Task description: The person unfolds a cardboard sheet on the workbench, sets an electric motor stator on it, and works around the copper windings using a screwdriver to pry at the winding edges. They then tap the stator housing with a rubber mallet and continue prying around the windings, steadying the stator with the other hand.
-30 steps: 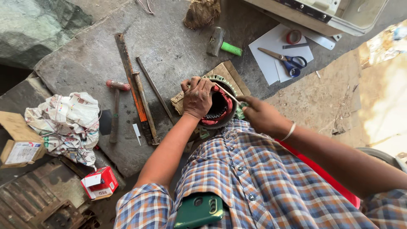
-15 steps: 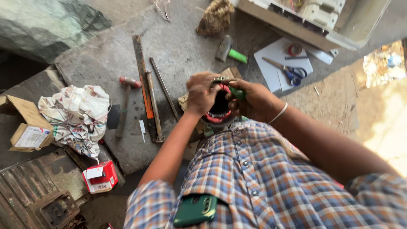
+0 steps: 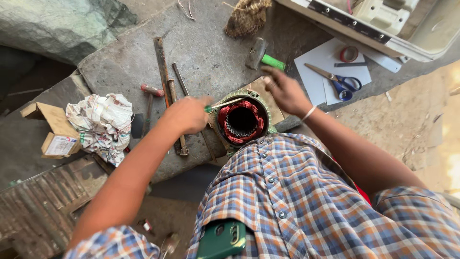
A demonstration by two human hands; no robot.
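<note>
**Hands lifted off motor stator, left gripping a thin tool**

Motor stator (image 3: 241, 120), round, with red-copper windings around an open bore, sits on a wooden block (image 3: 262, 88) at the near edge of the grey stone slab (image 3: 211, 52), right in front of the person's checked shirt (image 3: 297, 201). Left hand (image 3: 187, 115) just left of the stator, fist closed on a green-handled thin tool (image 3: 221, 104); its pale shaft lies across the top-left rim of the stator. Right hand (image 3: 282, 88) above and right of the stator, fingers loosely spread, holding nothing, blurred; not touching the stator as far as visible. Thin bangle on that wrist.

Around: hammer with green handle (image 3: 262, 56) just beyond the right hand. Scissors with blue handles (image 3: 335, 81) on white paper sheets (image 3: 330, 62), red tape roll (image 3: 349, 53) beside them. Long rusty metal bars (image 3: 165, 81) left of the stator, small red-handled hammer (image 3: 151, 96) next to them. Crumpled newspaper (image 3: 103, 124) and an open cardboard box (image 3: 52, 129) far left. Green phone (image 3: 221, 240) in the shirt pocket. Woven sack bundle (image 3: 247, 17) at the slab's far side
</note>
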